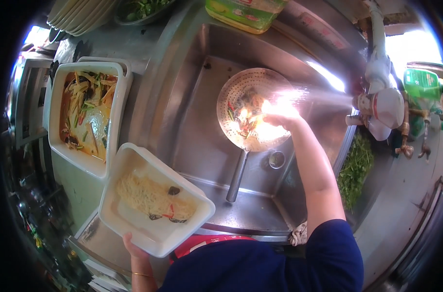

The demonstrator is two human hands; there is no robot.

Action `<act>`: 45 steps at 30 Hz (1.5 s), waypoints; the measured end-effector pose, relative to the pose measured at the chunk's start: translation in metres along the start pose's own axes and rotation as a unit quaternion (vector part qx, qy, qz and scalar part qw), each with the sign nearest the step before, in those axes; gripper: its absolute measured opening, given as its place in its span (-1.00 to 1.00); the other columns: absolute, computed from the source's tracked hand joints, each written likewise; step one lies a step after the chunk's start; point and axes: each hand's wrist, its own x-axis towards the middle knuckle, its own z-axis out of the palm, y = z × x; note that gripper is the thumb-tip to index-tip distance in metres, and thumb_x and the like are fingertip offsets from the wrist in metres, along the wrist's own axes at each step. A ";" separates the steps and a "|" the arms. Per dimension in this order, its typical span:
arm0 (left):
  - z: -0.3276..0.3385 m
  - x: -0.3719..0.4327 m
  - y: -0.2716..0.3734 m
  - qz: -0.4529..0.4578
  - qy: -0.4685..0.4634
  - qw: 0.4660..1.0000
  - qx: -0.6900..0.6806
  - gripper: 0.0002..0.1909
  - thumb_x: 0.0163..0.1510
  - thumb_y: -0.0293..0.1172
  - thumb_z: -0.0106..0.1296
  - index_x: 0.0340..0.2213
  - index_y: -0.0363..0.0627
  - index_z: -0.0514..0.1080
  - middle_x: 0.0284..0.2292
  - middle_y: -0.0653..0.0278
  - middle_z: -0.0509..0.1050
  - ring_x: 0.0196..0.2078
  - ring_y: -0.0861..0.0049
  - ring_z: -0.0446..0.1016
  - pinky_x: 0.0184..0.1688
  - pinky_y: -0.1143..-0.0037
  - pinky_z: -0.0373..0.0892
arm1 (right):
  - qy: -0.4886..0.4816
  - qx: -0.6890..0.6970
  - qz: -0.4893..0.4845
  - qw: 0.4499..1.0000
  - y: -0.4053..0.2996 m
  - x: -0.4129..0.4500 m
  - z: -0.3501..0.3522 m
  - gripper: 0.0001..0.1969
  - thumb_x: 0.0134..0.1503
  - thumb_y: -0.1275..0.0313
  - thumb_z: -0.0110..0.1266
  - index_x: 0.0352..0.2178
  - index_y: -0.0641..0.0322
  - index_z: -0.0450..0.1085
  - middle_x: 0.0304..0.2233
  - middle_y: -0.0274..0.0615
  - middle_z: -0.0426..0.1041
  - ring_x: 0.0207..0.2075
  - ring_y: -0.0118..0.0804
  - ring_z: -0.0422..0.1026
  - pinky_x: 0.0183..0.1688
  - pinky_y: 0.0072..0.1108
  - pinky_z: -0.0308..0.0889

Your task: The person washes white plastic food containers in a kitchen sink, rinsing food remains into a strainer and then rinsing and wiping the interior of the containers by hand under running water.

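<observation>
My left hand (135, 248) grips the near edge of a deep white tray (143, 237), which is tilted beside the sink's left rim. Thin pale noodles (143, 193) lie in it, with dark pieces and red strips. My right hand (282, 119) reaches into a perforated metal strainer (233, 85) in the steel sink (199, 146). Bright glare washes out its fingers, so whether they hold anything is unclear. Food scraps (243, 118), some red and green, sit in the strainer's bowl. A water stream (321, 95) from the tap (365, 104) meets the strainer near that hand.
Another white tray (114, 137) on the left counter holds cooked vegetables in reddish liquid. Leafy greens (356, 171) lie right of the sink. A green-labelled container (243, 14) stands behind it. Stacked dishes (81, 16) are at upper left; a cloth (299, 233) is at the front rim.
</observation>
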 end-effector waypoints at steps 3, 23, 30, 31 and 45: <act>0.001 0.000 0.000 -0.002 -0.007 1.000 -0.005 -0.22 -0.12 -0.03 -0.03 0.11 -0.17 0.14 -0.03 0.08 0.34 0.00 0.16 0.36 0.06 0.24 0.29 | -0.023 0.068 -0.013 0.997 0.011 0.005 0.002 -0.72 0.00 0.53 0.14 -0.18 0.25 0.42 -0.37 -0.17 0.49 -0.53 -0.42 0.44 -0.59 -0.64 0.37; 0.001 0.004 -0.004 0.050 -0.036 0.998 -0.018 -0.25 -0.11 -0.03 -0.05 0.06 -0.24 0.17 -0.14 0.07 0.39 -0.13 0.21 0.42 -0.10 0.30 0.39 | 0.272 -0.274 -0.347 0.855 -0.008 -0.118 0.020 -0.89 0.06 0.47 0.10 -0.44 0.34 0.44 -0.52 -0.07 0.45 -0.49 -0.20 0.41 -0.34 -0.50 0.34; -0.004 0.010 -0.005 0.065 -0.114 0.990 -0.051 -0.24 -0.11 -0.09 -0.02 0.10 -0.21 0.13 -0.06 0.06 0.36 -0.06 0.18 0.39 -0.03 0.26 0.37 | 0.445 -0.502 -0.583 0.457 -0.132 -0.256 -0.037 -0.75 -0.06 0.63 0.07 -0.30 0.12 0.50 -0.01 -0.08 0.36 -0.09 -0.10 0.39 -0.06 -0.36 0.28; -0.003 0.010 -0.006 0.067 -0.121 0.989 -0.052 -0.24 -0.11 -0.09 -0.02 0.10 -0.21 0.13 -0.06 0.06 0.36 -0.06 0.18 0.39 -0.03 0.26 0.37 | 0.442 -0.535 -0.547 0.469 -0.143 -0.260 -0.045 -0.69 -0.09 0.66 0.05 -0.30 0.08 0.50 0.05 -0.12 0.31 0.04 -0.14 0.32 0.07 -0.29 0.18; 0.010 0.011 -0.005 0.096 -0.115 0.989 -0.019 -0.25 -0.09 -0.09 -0.05 0.11 -0.20 0.12 -0.06 0.07 0.34 -0.05 0.20 0.38 -0.03 0.29 0.35 | 0.412 -0.500 -0.452 0.613 -0.162 -0.234 -0.052 -0.69 0.13 0.34 0.11 -0.11 0.12 0.31 -0.50 -0.20 0.52 -0.58 -0.19 0.46 -0.47 -0.42 0.40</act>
